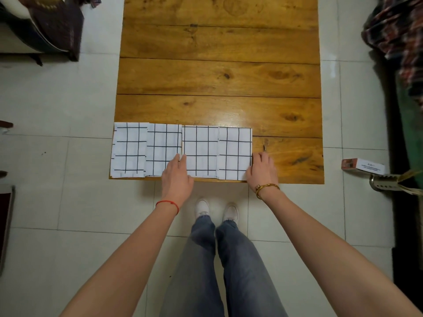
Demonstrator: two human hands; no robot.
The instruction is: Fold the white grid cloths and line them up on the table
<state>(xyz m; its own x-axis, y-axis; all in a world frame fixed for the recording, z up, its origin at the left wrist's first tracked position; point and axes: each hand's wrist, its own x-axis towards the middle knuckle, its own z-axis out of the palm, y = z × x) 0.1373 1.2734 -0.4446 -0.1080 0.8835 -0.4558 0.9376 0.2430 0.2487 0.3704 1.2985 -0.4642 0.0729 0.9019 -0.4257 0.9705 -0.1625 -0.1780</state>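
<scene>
Several folded white grid cloths lie side by side in a row along the near edge of the wooden table (219,76). The leftmost cloth (128,149) reaches the table's left corner, and the rightmost cloth (234,153) ends near the middle right. My left hand (177,176) rests flat with straight fingers on the seam between the second cloth (163,147) and the third cloth (200,151). My right hand (262,170) lies with straight fingers against the right edge of the rightmost cloth, touching the table. Neither hand grips anything.
The table stands on a white tiled floor. A small white and red box (362,167) lies on the floor to the right. Dark bags (55,26) sit at the far left, and patterned fabric (398,35) hangs at the far right.
</scene>
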